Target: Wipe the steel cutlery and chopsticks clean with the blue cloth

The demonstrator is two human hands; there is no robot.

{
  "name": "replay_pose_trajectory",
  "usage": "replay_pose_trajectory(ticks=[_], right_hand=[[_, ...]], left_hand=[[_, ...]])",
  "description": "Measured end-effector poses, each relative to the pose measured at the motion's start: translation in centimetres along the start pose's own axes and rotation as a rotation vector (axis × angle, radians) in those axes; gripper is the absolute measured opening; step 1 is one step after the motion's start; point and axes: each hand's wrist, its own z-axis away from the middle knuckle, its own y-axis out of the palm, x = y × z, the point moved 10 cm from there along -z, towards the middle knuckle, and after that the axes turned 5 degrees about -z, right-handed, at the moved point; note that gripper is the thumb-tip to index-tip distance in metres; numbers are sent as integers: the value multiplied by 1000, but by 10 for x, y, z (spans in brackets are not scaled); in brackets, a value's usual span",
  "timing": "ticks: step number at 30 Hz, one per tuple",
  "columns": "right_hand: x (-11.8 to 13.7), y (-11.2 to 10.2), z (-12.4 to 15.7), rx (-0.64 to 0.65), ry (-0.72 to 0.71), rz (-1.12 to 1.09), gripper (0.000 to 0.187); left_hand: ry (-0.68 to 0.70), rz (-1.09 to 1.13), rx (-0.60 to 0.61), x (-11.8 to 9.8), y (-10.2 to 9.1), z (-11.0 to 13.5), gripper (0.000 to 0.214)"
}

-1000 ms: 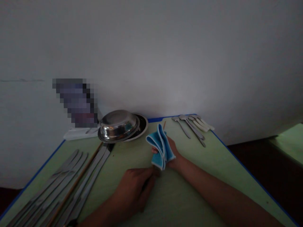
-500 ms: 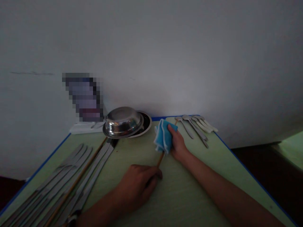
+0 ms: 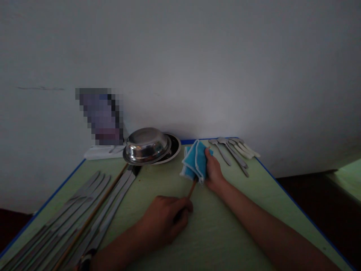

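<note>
My left hand is closed on the near end of a thin wooden stick that lies on the green table. My right hand grips a folded blue cloth with a white edge, wrapped round the stick's far part. Most of the stick is hidden under the cloth and my left fingers.
An upturned steel bowl on a dark plate stands at the back by the wall. Several spoons lie at the back right. Several knives and another wooden stick lie in a row at the left. A white tray sits back left.
My right hand slid the blue cloth along the stick away from me, toward the far end. My left hand kept its hold on the near end.
</note>
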Motion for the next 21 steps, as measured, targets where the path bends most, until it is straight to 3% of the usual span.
replay_pose_trajectory(ticks=[4,12,16,21], right_hand=[[3,-7,-6,-53,19,-118,27],[4,17,7,188,-25,100,33],[3,21,9,240,-32,142,33],[1,21,8,202,35,2,29]], left_hand=[[62,-32,33,-6,3,3,18],[-43,106,-76,5,-4,4,19],[-132,211,-103,16,-4,0,14],[-318,312,-224,40,-9,4,23]])
